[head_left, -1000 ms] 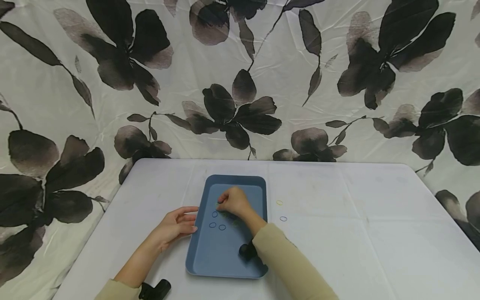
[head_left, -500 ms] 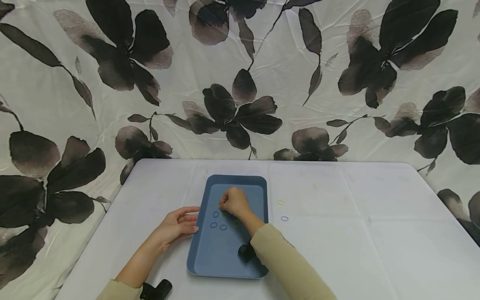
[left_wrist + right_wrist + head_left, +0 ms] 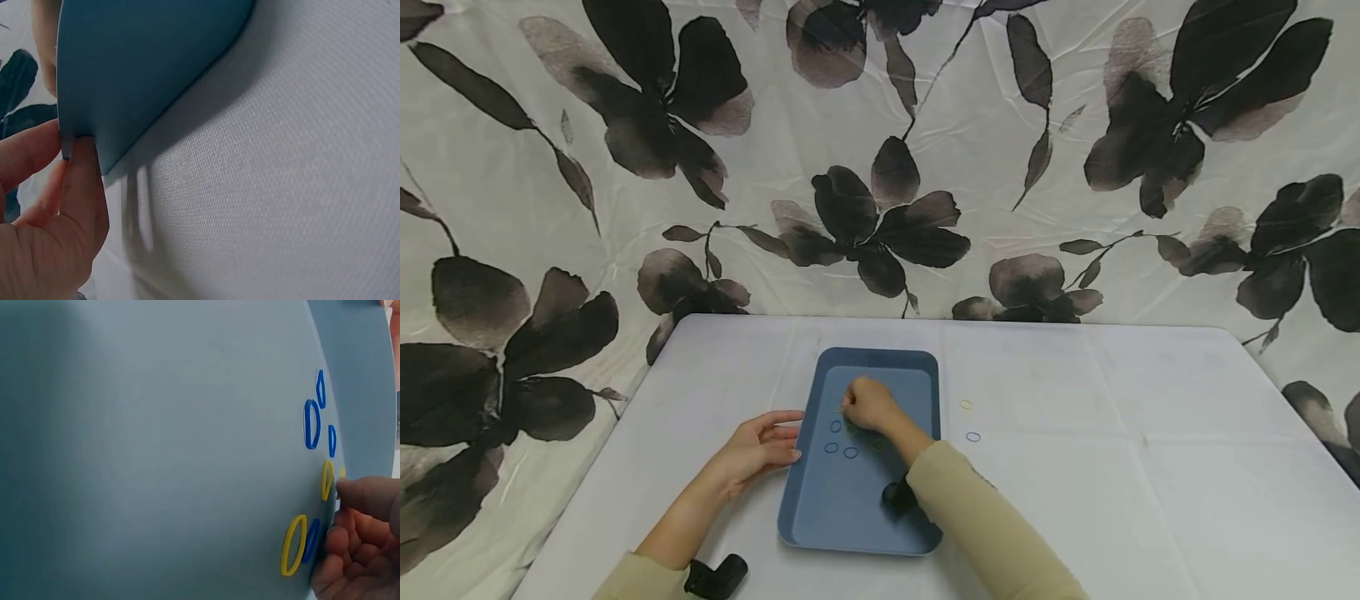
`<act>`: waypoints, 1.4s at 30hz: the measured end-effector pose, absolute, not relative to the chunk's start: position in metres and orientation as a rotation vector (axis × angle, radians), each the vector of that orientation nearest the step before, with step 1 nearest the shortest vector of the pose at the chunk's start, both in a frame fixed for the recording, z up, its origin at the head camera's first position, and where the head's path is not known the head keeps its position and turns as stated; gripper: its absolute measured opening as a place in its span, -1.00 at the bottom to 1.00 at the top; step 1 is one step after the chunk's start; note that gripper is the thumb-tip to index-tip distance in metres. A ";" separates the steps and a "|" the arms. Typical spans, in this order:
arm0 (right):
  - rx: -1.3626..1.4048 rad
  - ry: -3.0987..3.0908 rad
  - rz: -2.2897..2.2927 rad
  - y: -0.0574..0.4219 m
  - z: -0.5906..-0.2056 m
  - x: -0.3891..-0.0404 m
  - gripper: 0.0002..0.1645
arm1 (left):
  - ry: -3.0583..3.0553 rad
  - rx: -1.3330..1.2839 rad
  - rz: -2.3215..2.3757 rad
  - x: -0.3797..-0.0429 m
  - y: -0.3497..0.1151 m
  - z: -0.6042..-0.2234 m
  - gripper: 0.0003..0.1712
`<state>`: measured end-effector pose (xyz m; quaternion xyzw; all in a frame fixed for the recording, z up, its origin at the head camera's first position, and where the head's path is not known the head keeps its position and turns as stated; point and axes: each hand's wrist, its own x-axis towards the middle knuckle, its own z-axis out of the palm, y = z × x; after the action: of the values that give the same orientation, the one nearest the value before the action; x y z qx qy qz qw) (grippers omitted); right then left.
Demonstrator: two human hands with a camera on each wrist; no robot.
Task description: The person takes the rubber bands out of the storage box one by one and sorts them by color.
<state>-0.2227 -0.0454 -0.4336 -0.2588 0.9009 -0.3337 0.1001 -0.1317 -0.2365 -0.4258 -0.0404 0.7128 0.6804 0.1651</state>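
My left hand (image 3: 758,450) rests against the left edge of a blue tray (image 3: 820,525), its fingers fairly straight; the left wrist view shows fingertips pressing the tray's outer wall (image 3: 144,69). Inside the tray my right hand (image 3: 872,406) bends over with curled fingers. Its thumb and fingertips pinch a small yellow rubber band (image 3: 343,472), mostly hidden by the thumb. Around that hand lie blue bands (image 3: 307,425) and yellow bands (image 3: 285,550), flat on the tray floor. Three blue ones show left of and below the right hand in the head view.
To the tray's right, a yellow band (image 3: 966,405) and a blue band (image 3: 973,437) lie on the white tablecloth (image 3: 1112,467). A floral cloth (image 3: 1022,167) hangs behind the table. Black devices (image 3: 718,577) are worn at the wrists.
The head view has shifted slightly, so everything sits a little further right. Both hands keep their places at the tray, and the bands lie as before.
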 end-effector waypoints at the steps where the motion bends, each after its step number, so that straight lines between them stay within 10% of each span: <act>1: -0.772 2.658 -0.986 -0.045 -0.434 -0.223 -0.72 | 2.029 -0.121 1.938 -0.132 -0.237 -0.426 -0.23; 42: -0.355 2.077 -1.668 0.007 -0.405 -0.225 -0.84 | 2.059 -0.144 1.917 -0.133 -0.236 -0.427 -0.23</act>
<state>-0.2252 0.0069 -0.4046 -0.1288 0.7531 -0.6046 0.2250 -0.1333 -0.2360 -0.4266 -0.0503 0.7214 0.6716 0.1614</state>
